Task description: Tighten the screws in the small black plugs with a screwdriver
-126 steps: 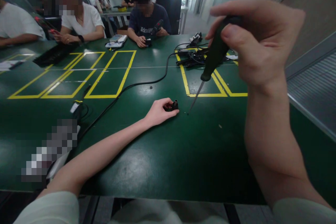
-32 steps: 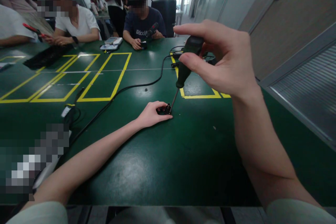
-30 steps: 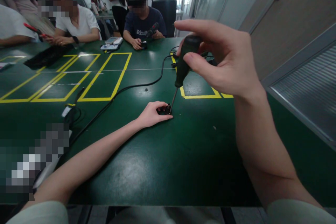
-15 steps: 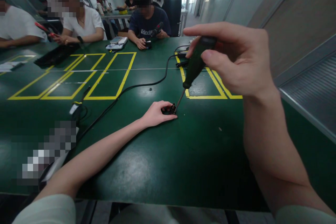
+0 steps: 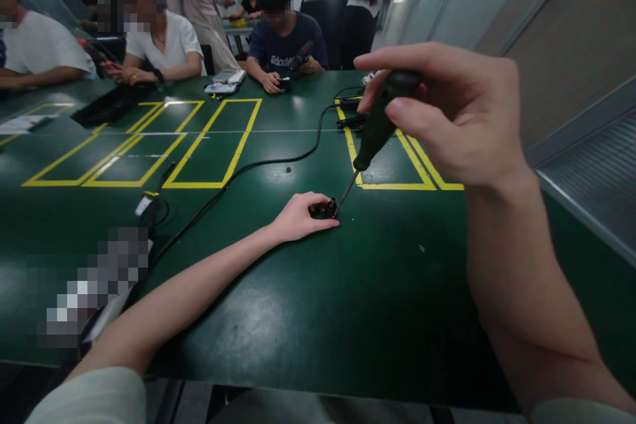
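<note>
Open tabletop (image 5: 318, 318) at front, black cable (image 5: 278, 161) crossing beyond left hand (image 5: 301, 217), screwdriver (image 5: 376, 136) blocking its right side

Left hand (image 5: 304, 217) holds 1 small black part (image 5: 330, 208) on the desk (image 5: 308, 318); right hand (image 5: 462, 116) grips 1 tilted screwdriver (image 5: 375, 134), tip at it.

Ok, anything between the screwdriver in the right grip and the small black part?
Nothing visible: the screwdriver in the right grip slants down to the right side of the small black part. The left grip holds it from the left.
</note>
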`<action>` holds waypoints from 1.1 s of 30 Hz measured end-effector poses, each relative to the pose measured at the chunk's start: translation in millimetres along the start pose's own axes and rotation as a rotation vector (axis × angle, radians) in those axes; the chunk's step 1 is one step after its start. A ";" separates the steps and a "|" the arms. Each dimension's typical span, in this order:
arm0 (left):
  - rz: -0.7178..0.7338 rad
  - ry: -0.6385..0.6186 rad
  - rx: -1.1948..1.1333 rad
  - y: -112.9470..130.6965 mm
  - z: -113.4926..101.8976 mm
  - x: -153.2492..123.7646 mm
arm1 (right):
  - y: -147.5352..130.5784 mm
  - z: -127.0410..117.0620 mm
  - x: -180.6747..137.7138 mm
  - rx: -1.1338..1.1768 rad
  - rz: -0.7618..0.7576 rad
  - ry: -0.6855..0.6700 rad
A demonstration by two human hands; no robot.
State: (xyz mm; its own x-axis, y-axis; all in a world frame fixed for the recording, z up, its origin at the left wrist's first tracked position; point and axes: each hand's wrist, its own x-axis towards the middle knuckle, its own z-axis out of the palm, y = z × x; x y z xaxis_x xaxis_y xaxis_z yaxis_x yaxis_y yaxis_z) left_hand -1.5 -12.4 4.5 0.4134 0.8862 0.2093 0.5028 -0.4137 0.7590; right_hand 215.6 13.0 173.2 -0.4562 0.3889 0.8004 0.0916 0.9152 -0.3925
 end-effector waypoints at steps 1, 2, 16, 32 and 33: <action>0.000 0.002 0.000 0.1 0.3 0.2 | 0.1 0.3 0.5 -0.003 0.010 0.005; -0.001 0.005 0.001 0.2 0.6 0.3 | 0.5 0.4 1.1 -0.026 0.007 0.023; -0.001 0.011 0.010 1.2 0.8 0.9 | 2.9 -9.7 0.4 -0.368 -0.062 -0.009; 0.014 0.009 -0.004 -1.1 0.5 0.7 | -8.4 -2.2 1.7 -0.461 -0.017 0.017; 0.014 0.010 -0.004 -1.2 0.6 0.8 | -9.2 -2.0 2.2 -0.466 -0.013 0.026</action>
State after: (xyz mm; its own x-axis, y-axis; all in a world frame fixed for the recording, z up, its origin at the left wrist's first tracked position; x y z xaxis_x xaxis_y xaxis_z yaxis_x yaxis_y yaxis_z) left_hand -1.3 -11.4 3.4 0.4129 0.8824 0.2255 0.4938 -0.4250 0.7587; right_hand 215.6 5.7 179.5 -0.4380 0.3746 0.8172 0.4771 0.8673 -0.1418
